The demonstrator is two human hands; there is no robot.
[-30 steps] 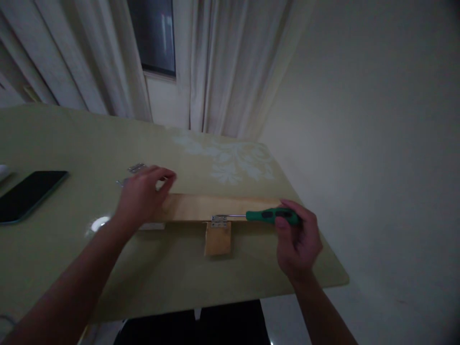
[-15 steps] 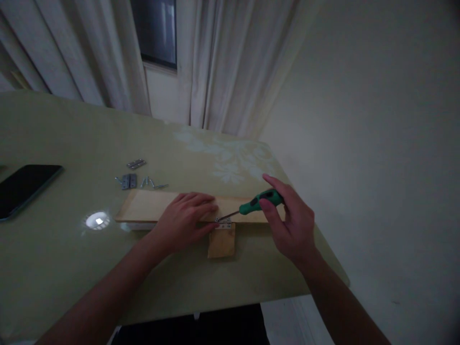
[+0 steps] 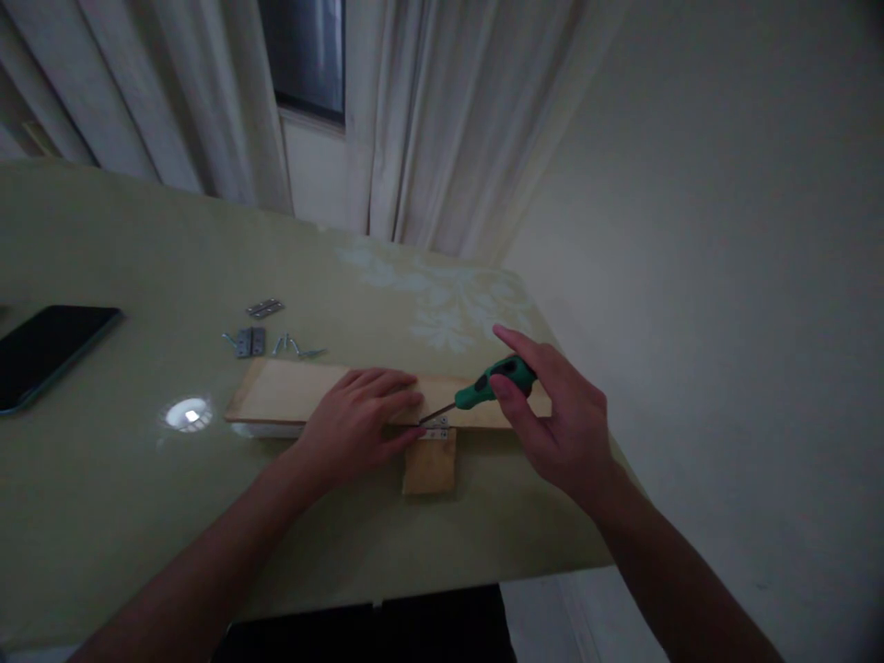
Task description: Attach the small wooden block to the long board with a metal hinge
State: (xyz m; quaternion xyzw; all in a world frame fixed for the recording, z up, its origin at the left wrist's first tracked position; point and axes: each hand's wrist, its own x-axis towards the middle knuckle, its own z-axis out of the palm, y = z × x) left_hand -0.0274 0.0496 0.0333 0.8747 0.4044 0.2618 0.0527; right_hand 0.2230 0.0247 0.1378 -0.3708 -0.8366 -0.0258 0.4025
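My right hand (image 3: pixel 570 424) is closed round the green handle of a screwdriver (image 3: pixel 476 393), its index finger raised off the handle. The shaft slants down to the left, its tip at the left end of a small metal hinge (image 3: pixel 436 432). The hinge lies along the front edge of a long wooden board (image 3: pixel 283 391), with its lower leaf over a small wooden block (image 3: pixel 429 471). My left hand (image 3: pixel 359 414) grips the board, fingers across its top and thumb at the front edge beside the hinge. Any screw under the tip is too small to make out.
Behind the board lie a grey hinge (image 3: pixel 250 342), another hinge (image 3: pixel 265 308) and several screws (image 3: pixel 294 346). A black phone (image 3: pixel 55 350) rests at the left of the table (image 3: pixel 158 525). Curtains (image 3: pixel 442 138) hang beyond the back edge; a wall (image 3: pixel 732 304) stands at the right.
The screwdriver's handle has shifted slightly left and up with my right hand, its tip staying at the hinge's left end. My left hand keeps its hold. The whole view has shifted slightly.
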